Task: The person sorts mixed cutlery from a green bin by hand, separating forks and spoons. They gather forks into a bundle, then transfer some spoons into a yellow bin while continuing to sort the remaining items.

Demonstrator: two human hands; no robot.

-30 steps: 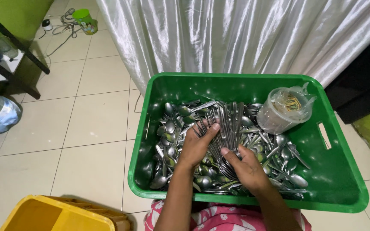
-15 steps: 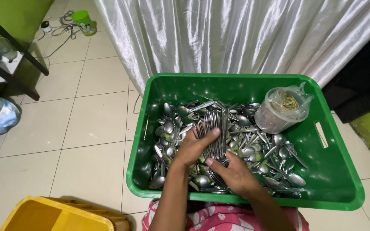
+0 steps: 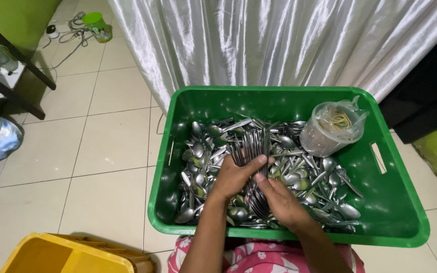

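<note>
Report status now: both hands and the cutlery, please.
Left hand and right hand both closed around bundle of forks. Bundle held above loose spoons in green crate. Plastic container of rubber bands sits clear, in far right corner.

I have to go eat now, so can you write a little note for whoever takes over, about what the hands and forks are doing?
Left hand: closed round a bundle of forks, tines up.
Right hand: gripping the bundle's handle end from below.
The bundle is held over a heap of loose cutlery in the green crate.
A tub of rubber bands stands in the crate's far right corner.
Done: one bundle gathered.
Left: it has no band yet; much cutlery lies loose.
</note>
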